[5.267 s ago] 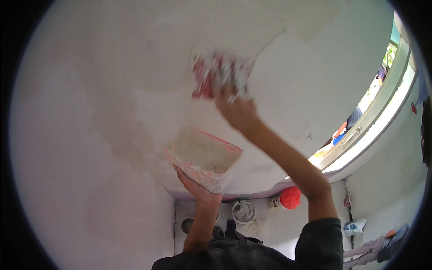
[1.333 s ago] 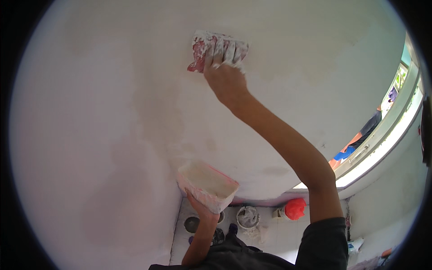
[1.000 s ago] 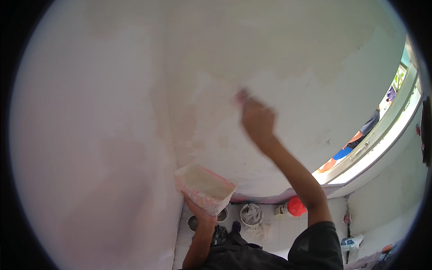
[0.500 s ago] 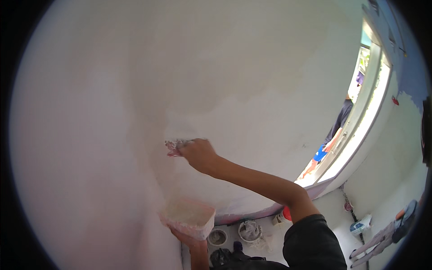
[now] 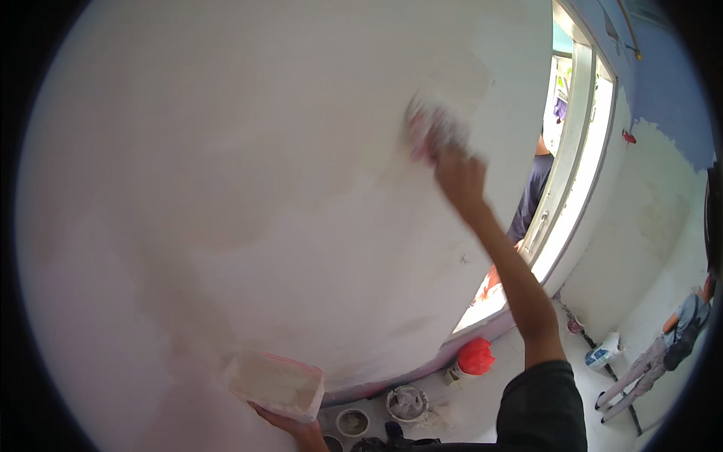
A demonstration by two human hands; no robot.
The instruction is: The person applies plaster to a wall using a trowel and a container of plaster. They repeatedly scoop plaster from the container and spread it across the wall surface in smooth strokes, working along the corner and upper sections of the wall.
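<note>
High on the pale wall (image 5: 226,203), my right hand (image 5: 461,177) is closed around a plastering trowel (image 5: 433,129). Its blade is smeared white and reddish and blurred by motion, so its exact shape is unclear; it is against or very near the wall. Low on the left, my left hand (image 5: 285,422) supports a rectangular plastic tub (image 5: 319,388) from below, its fingers partly hidden. The tub has a pinkish rim and holds pale plaster (image 5: 271,380). Darker, damp-looking patches of plaster spread over the wall.
A bright window (image 5: 576,151) stands to the right, with a person (image 5: 535,188) beyond it. On the floor are several buckets (image 5: 352,423), one topped with red plastic (image 5: 476,356), and a white-blue bag (image 5: 604,352). Another person (image 5: 666,346) stands at far right.
My right hand has swept the trowel up and to the right across the wall. The view has shifted, and my left hand and the tub appear lower and further left.
</note>
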